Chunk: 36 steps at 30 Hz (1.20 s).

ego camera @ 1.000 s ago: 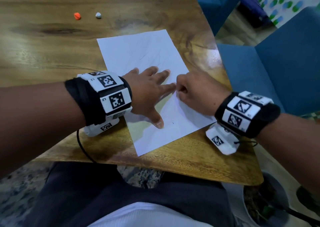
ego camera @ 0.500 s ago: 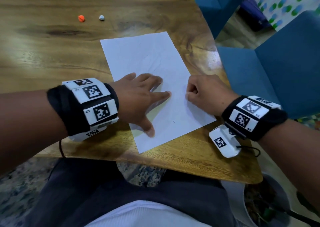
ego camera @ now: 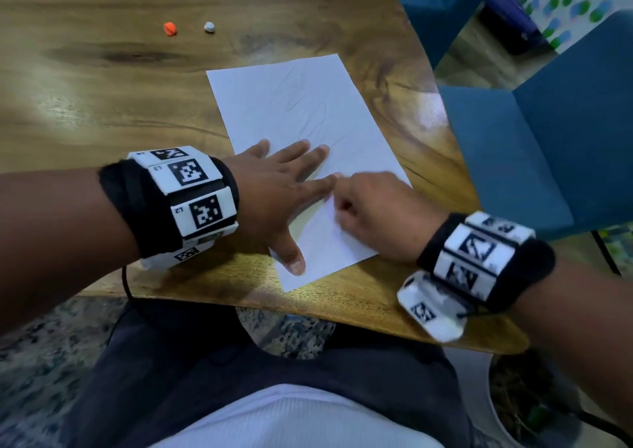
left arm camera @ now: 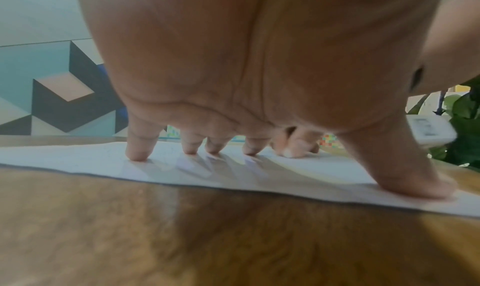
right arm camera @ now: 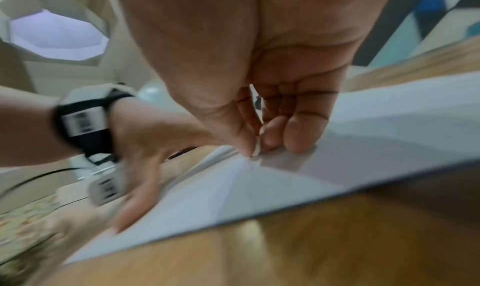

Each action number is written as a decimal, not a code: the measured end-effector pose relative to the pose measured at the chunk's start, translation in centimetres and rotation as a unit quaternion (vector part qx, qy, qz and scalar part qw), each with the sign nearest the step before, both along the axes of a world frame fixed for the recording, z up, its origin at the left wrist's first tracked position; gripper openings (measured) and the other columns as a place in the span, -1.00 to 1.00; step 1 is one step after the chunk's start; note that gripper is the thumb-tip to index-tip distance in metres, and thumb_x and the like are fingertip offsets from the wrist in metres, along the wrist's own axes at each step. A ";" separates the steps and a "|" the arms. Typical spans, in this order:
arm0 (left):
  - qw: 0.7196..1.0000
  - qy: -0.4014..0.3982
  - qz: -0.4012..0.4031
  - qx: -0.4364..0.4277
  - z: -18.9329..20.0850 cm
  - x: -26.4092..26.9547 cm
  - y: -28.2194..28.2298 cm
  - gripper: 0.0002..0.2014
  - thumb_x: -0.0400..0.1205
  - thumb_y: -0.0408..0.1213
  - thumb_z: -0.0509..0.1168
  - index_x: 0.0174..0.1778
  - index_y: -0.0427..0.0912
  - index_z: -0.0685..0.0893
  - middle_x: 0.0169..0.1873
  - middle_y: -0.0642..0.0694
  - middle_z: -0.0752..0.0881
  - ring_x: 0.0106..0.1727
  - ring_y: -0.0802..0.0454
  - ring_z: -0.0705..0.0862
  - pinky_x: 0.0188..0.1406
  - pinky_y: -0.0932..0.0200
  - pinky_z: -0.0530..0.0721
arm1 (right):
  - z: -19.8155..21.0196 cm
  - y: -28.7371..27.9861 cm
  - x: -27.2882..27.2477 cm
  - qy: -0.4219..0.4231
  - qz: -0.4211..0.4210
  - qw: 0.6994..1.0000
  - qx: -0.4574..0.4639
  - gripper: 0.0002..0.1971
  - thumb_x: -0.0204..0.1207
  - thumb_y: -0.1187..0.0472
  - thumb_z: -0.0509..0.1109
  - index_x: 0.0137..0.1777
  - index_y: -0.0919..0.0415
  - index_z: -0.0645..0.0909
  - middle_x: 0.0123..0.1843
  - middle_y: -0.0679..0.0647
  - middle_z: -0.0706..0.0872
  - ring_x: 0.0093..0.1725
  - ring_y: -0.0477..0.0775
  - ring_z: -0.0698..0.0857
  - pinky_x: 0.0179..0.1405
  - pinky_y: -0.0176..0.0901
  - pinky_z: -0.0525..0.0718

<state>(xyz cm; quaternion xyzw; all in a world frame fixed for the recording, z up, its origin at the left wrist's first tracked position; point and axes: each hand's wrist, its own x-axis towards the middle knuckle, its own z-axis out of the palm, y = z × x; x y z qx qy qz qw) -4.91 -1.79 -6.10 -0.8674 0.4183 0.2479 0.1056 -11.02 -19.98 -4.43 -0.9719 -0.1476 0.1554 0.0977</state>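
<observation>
A white sheet of paper (ego camera: 301, 105) with faint pencil strokes lies on the wooden table (ego camera: 102, 105). My left hand (ego camera: 284, 190) lies spread flat on the sheet's near half, and its fingertips (left arm camera: 137, 155) and thumb press the paper (left arm camera: 78, 159) down. My right hand (ego camera: 346, 201) is curled just right of the left index finger. In the right wrist view its thumb and fingers (right arm camera: 296, 134) pinch a small white piece (right arm camera: 256, 147) against the paper (right arm camera: 389, 126). I cannot tell what the piece is.
A small orange ball (ego camera: 170, 29) and a pale grey ball (ego camera: 209, 27) lie far back on the table. Blue chairs (ego camera: 548, 146) stand close along the right side. The table's front edge (ego camera: 342, 321) runs just below the sheet, and a plant pot (ego camera: 520, 396) stands on the floor at the lower right.
My right hand went right to the sheet's edge, then came back left to the left index fingertip. My left hand stayed pressed on the paper.
</observation>
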 end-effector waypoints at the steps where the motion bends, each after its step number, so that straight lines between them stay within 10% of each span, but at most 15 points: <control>1: 1.000 -0.003 -0.004 0.002 -0.1 0.1 0.1 0.37 0.26 0.65 0.32 0.73 0.18 -0.43 0.73 -0.07 -0.49 0.75 -0.09 -0.44 0.72 -0.43 -0.08 | 0.1 -0.8 1.1 -0.010 -0.032 0.999 -0.007 -0.93 0.60 0.18 0.23 -0.06 0.10 0.54 -0.11 0.09 0.66 -0.07 0.19 0.64 -0.08 0.07 0.64; 12: 1.000 -0.003 -0.004 0.002 -0.4 -0.1 0.3 0.42 0.20 0.69 0.29 0.71 0.18 -0.48 0.71 -0.05 -0.53 0.75 -0.10 -0.46 0.72 -0.42 -0.11 | 0.3 2.8 -3.3 0.016 0.078 0.997 0.011 -0.90 0.61 0.15 0.27 -0.16 0.05 0.49 -0.16 0.05 0.61 -0.20 0.14 0.59 -0.22 0.07 0.60; 19: 1.000 0.001 -0.002 0.005 -0.4 0.0 0.4 0.39 0.24 0.67 0.30 0.71 0.20 -0.48 0.71 -0.06 -0.54 0.74 -0.09 -0.47 0.72 -0.42 -0.13 | -0.2 -0.9 1.7 -0.027 -0.067 0.997 -0.001 -0.91 0.59 0.15 0.29 -0.14 0.06 0.59 -0.18 -0.01 0.68 -0.10 0.09 0.65 -0.09 0.05 0.68; 27: 1.000 0.000 -0.005 0.004 -0.3 -0.1 0.4 0.40 0.23 0.68 0.29 0.70 0.18 -0.49 0.71 -0.06 -0.53 0.74 -0.10 -0.47 0.72 -0.43 -0.11 | -0.2 3.2 -3.7 0.004 0.078 0.996 0.033 -0.91 0.61 0.14 0.28 -0.10 0.09 0.59 -0.14 0.02 0.62 -0.17 0.15 0.61 -0.20 0.06 0.59; 36: 1.000 0.003 -0.001 0.004 -0.4 0.0 0.3 0.39 0.24 0.66 0.31 0.69 0.20 -0.50 0.71 -0.04 -0.55 0.73 -0.07 -0.49 0.72 -0.42 -0.13 | -0.2 -1.3 -0.3 -0.028 -0.027 0.999 0.007 -0.91 0.57 0.15 0.28 -0.11 0.10 0.59 -0.15 0.03 0.66 -0.13 0.13 0.62 -0.09 0.10 0.65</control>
